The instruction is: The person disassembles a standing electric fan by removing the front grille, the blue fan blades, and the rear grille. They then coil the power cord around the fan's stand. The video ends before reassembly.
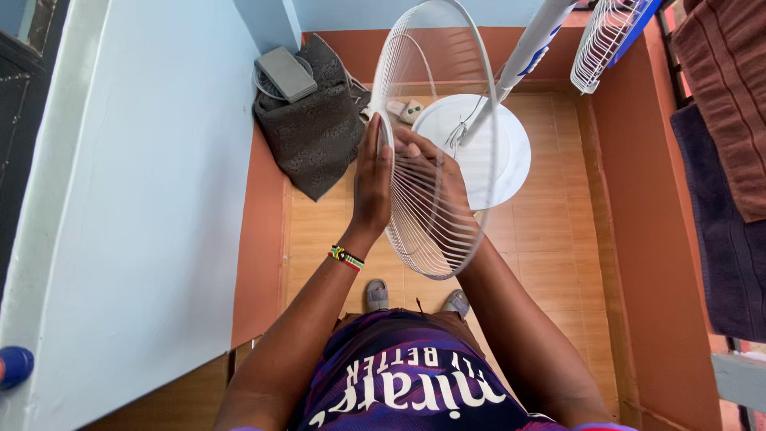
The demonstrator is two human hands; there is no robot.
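- The left hand [373, 187] lies flat and open against the fan guard [431, 152], at nine o'clock.
- The right hand [435, 172] holds its wires.
- It looks light, thin and bendy; hold the rim.

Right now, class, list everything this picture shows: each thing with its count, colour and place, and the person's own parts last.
grille: 1, white wire, held upright between both hands at centre
fan base: 1, white round, on the floor behind the grille
fan pole: 1, white with blue marks, rising from the base
second grille: 1, white wire with blue rim, top right
cloth: 1, dark grey, heaped on the floor by the left wall
box: 1, grey flat, on the cloth
towels: 2, brown and purple, right edge
floor: tan tiles
wall: pale blue, left
slippers: 2, grey, on the feet
wristband: 1, beaded multicolour, left wrist
left hand: flat against the grille rim
right hand: behind the wires, gripping them
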